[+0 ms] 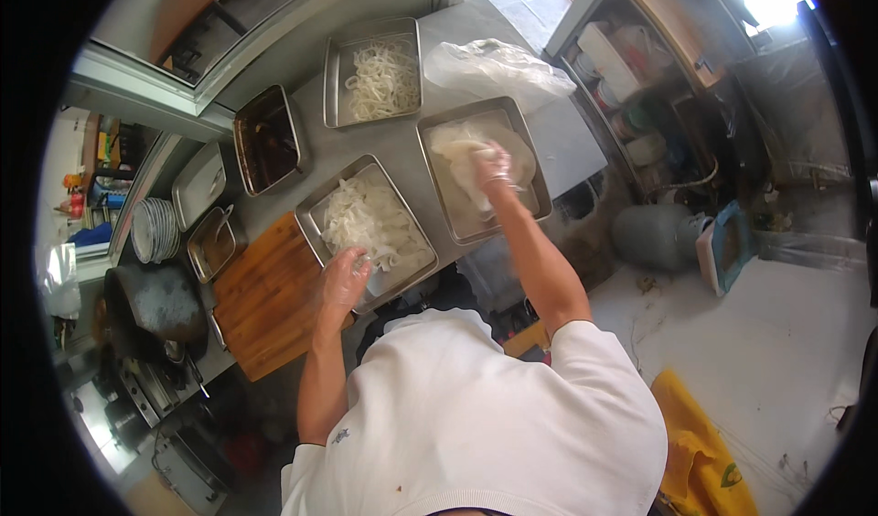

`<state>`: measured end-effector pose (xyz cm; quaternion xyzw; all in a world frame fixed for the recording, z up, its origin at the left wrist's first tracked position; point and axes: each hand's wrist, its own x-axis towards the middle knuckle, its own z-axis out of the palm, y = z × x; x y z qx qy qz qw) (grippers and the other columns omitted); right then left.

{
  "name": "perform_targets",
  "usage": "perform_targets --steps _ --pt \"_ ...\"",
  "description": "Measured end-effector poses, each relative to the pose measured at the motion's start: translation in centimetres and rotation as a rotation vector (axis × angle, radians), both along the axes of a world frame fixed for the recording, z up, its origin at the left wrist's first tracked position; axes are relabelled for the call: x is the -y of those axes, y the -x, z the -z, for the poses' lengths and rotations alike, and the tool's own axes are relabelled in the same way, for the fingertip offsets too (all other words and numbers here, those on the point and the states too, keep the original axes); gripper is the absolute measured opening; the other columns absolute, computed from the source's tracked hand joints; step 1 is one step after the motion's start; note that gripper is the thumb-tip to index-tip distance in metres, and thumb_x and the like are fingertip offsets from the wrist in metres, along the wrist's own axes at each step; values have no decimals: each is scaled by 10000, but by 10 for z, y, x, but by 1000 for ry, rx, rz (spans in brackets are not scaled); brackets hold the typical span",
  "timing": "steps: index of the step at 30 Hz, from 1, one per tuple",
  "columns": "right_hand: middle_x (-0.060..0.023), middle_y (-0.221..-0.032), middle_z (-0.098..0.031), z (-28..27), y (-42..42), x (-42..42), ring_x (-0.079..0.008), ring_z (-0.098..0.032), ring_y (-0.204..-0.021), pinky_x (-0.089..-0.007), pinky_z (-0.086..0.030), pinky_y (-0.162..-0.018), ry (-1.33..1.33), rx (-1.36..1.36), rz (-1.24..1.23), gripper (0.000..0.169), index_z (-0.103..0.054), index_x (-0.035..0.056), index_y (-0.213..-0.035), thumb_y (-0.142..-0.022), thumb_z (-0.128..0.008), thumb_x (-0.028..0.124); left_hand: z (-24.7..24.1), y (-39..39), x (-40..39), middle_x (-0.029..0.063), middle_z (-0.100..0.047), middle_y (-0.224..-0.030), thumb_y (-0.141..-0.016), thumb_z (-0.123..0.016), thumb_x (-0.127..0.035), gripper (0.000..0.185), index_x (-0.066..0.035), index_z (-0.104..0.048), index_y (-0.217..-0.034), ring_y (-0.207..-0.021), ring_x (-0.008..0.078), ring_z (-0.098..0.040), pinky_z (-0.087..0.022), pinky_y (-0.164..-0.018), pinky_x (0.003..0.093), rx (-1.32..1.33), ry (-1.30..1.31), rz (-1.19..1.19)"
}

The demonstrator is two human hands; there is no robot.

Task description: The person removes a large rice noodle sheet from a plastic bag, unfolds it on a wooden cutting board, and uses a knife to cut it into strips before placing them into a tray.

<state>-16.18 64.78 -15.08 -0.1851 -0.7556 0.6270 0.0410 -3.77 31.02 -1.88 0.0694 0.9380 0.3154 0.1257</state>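
Observation:
My right hand [495,167], in a clear plastic glove, is closed on a pale, limp noodle sheet [458,147] over a rectangular metal tray [447,208]. More of the pale sheets lie flat in that tray. My left hand [348,276], also in a clear glove, is at the near left edge of a second metal tray [431,254], which holds a heap of wide white noodle strips [353,219]. Its fingertips reach the strips; whether they grip any is hard to see. Behind stands a third metal tray [329,97] with thinner noodle strips [384,80].
A wooden cutting board [267,303] lies left of the noodle trays. Beyond it are a tray of dark sauce [264,142], a small metal pan [209,245], stacked plates [154,230] and a wok [161,303]. A crumpled plastic bag [494,70] sits at the back right.

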Motion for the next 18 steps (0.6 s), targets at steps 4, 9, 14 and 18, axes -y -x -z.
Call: perform_targets --steps 4,9,14,18 --pt "-21 -919 -638 -65 10 -40 -135 -587 -809 -303 -498 -724 448 -70 174 219 -672 54 -1048 -900 -671 214 -7 4 -3 207 -685 -1069 -854 -687 -116 260 -4 -666 -1087 -986 372 -675 -546 -817 406 -13 -60 -57" --pt "-59 -1030 -638 -192 5 -25 -173 -622 -897 -325 -532 -769 646 -204 162 278 -644 44 -1118 -905 -685 218 -19 4 6 199 -692 -1084 -888 -682 -181 283 -7 -664 -1110 -1004 312 -684 -542 -834 379 71 -164 -84" --pt "-100 -1215 -619 -279 -37 43 -200 -599 -1125 -370 -502 -970 667 -381 22 418 -569 22 -1317 -966 -607 245 -2 0 14 25 -650 -1019 -974 -619 -329 342 -52 -625 -1173 -913 133 -618 -520 -788 308 279 -733 -132" --pt "-134 -1194 -620 -343 -84 146 -278 -643 -1080 -441 -560 -913 898 -337 -157 384 -507 32 -1331 -1012 -510 244 1 3 -4 77 -575 -1193 -879 -645 -626 749 -102 -479 -1388 -1072 176 -575 -514 -868 374 687 -1390 -400"
